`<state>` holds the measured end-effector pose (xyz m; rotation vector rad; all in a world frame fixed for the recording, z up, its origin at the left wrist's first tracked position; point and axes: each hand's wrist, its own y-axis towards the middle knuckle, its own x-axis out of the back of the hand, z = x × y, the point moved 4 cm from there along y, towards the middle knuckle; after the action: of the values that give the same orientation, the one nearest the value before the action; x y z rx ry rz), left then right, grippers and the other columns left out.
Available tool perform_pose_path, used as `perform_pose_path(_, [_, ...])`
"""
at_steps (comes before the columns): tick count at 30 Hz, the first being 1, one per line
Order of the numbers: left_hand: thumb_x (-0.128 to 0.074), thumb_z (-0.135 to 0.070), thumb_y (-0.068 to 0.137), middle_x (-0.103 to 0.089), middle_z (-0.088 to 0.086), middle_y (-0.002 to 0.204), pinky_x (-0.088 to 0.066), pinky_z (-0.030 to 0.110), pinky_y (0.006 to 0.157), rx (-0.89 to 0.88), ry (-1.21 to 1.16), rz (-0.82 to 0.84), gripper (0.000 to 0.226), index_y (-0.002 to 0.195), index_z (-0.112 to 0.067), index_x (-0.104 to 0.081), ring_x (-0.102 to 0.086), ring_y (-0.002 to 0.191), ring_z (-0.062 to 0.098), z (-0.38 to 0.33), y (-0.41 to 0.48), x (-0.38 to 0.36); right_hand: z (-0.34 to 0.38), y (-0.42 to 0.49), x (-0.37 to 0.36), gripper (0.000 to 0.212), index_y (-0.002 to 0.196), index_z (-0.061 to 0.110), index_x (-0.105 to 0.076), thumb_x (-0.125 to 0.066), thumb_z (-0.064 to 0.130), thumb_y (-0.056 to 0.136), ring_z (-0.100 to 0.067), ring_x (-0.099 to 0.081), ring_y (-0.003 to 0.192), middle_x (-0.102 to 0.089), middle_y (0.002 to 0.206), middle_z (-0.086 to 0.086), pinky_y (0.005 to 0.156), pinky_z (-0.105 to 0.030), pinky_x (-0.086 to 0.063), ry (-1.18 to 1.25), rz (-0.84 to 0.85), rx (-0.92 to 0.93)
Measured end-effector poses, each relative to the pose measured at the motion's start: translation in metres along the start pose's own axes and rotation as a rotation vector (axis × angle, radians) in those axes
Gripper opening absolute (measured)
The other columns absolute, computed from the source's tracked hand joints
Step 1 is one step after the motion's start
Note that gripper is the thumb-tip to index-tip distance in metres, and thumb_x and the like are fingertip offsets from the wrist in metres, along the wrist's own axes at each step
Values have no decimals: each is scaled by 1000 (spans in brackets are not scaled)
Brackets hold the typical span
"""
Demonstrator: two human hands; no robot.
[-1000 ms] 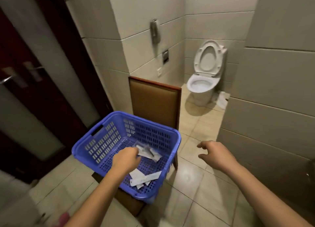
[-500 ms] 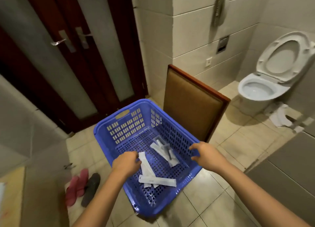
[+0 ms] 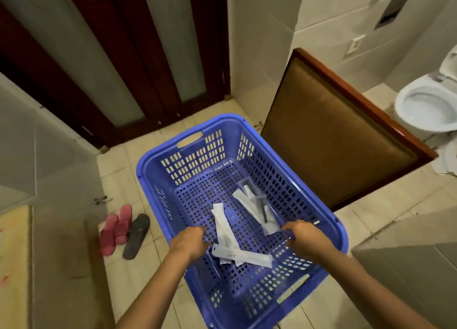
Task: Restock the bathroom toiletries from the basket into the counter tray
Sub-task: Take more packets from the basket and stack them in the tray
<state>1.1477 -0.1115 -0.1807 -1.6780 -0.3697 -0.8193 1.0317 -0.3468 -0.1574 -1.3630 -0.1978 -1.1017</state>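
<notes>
Far L, at 9 o'clock of the basket, a pair of pink slippers (image 3: 115,229) and one dark slipper (image 3: 136,237) lie on the floor tiles, just beside a pale cabinet (image 3: 61,180) w/ a small metal handle; dark wood doors (image 3: 138,56) w/ frosted panes stand at approx. 11 o'clock. In the centre, right below us, is the blue basket (image 3: 158,155) w/ slotted walls; the toiletries are in it, on its floor.

Our left hand (image 3: 190,242) is over the basket's 7 o'clock side, fingers curled under, right beside the white sachets (image 3: 223,226); whether it pinches one we can't tell. The sachets lie crossed over each other towards 6 o'clock; a clear packet (image 3: 259,205) w/ a dark item inside lies at 2 o'clock of them, nearer the middle. Our right hand (image 3: 306,239) is at the basket's 4 o'clock side, fingers curled, tips at the near end of the clear packet; touching or gripping, we can't tell.

At 2 o'clock of the basket stands a padded chair back (image 3: 333,143) w/ a reddish wood frame; at 3 o'clock, far R, a white toilet (image 3: 425,106), partly cut off by the edge.
</notes>
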Motion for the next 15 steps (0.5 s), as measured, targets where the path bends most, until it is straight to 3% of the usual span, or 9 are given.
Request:
perform_pose_path(2, [-47, -34, 95, -56, 8, 126, -48, 36, 83, -10, -17, 43, 35, 125, -17, -52, -57, 110, 27, -4, 22, -5, 4, 24, -9, 40, 133, 17, -47, -50, 11, 94, -27, -53, 115, -49, 135, -9, 93, -39, -46, -15, 32, 16])
perform_pose_path(6, [-45, -33, 97, -60, 11, 117, -44, 32, 69, -6, -81, 127, 34, 125, -16, -51, -61, 100, 28, -11, 60, -28, 16, 71, -34, 36, 128, 13, -51, -48, 12, 92, -33, -55, 110, -56, 126, -14, 86, -41, -49, -78, 91, 25])
perform_pose_path(9, [-43, -31, 97, -60, 11, 118, -46, 33, 71, 47, -100, 171, 34, 126, -15, -49, -61, 102, 29, -9, 94, -53, 15, 109, -66, 35, 128, 11, -47, -44, 11, 93, -33, -54, 111, -54, 124, -16, 85, -39, -46, -187, 183, -15])
perform_pose_path(15, [-43, -25, 97, -53, 12, 126, -45, 38, 78, 218, -312, 48, 39, 133, -13, -35, -54, 112, 33, -14, 144, -101, 12, 180, -128, 33, 127, 7, -43, -45, 13, 94, -33, -53, 113, -52, 125, -16, 88, -39, -45, -181, 353, -25])
